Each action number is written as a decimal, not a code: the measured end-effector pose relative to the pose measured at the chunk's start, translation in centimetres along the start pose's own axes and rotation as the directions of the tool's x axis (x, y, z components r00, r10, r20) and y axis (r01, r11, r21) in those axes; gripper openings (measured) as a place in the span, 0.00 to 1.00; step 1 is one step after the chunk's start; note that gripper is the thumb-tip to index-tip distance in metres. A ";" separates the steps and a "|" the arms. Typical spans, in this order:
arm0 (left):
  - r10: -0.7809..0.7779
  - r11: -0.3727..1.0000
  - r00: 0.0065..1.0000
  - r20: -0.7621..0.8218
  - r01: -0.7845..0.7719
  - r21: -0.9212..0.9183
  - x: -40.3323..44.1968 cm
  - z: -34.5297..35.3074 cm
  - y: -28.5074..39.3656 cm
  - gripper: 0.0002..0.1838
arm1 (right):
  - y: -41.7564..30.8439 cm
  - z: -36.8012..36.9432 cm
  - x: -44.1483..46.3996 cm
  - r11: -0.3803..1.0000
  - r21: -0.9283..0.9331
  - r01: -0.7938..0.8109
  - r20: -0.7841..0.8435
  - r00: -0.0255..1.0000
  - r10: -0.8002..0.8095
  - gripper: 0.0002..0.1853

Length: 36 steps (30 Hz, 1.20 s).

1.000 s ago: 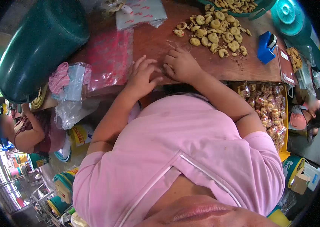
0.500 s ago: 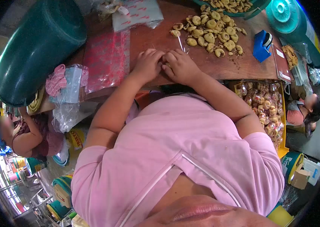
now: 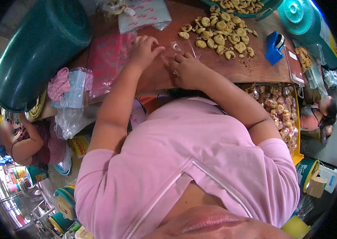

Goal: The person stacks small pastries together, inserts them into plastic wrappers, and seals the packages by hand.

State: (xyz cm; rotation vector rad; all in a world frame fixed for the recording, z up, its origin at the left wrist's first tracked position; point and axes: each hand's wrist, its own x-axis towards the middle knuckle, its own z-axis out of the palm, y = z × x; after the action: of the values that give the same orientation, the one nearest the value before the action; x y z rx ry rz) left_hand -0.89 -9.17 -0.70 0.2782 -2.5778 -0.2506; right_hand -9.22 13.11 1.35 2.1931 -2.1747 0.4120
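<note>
My left hand lies at the right edge of a stack of red-printed plastic bags, thumb spread away from the fingers and nothing visible in it. Over the bare tabletop, my right hand, with a ring on one finger, has its fingers curled on a small clear plastic bag. The bag is thin and shiny, so its outline is hard to follow. Just beyond that hand is a heap of yellowish ring-shaped biscuits.
A green basin of biscuits stands at the back. Right are a blue tape dispenser and a yellow crate of packed biscuits. A large green drum is left. White printed bags lie behind. Two people are at the sides.
My hands were together at the table's front. The left has moved left and away to the red-printed bags, its fingers opening; the right has shifted slightly, and the clear bag now shows beyond it.
</note>
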 end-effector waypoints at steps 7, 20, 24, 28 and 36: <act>-0.181 0.733 0.914 0.362 0.371 -0.570 -6.0 -2.5 8.6 0.26 | 0.4 1.3 -0.9 0.994 -0.094 -0.054 0.108 0.992 0.064 0.24; -0.125 0.819 0.957 0.264 0.249 -0.516 -7.4 -0.3 8.3 0.32 | -0.4 -3.4 -1.5 0.936 0.258 -0.239 0.190 0.963 0.194 0.15; -0.092 0.879 0.967 0.238 0.191 -0.436 -7.0 -0.3 7.5 0.29 | -1.0 -3.9 -2.6 0.652 0.632 -0.418 0.199 0.901 0.384 0.33; -0.078 0.925 0.972 0.220 0.153 -0.347 -6.8 -0.3 9.1 0.29 | -1.4 -0.6 -3.2 0.594 0.741 -0.313 0.050 0.908 0.416 0.39; -0.134 0.953 0.985 0.105 0.157 -0.259 -6.0 0.1 11.1 0.27 | -2.1 -1.2 -5.2 0.675 0.665 -0.320 0.006 0.906 0.424 0.42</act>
State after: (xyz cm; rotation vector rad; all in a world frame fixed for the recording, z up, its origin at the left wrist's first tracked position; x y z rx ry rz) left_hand 2.47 3.00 -1.09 0.3640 -2.5714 -0.6717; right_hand -7.31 18.54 1.83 1.7995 -2.6690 1.5226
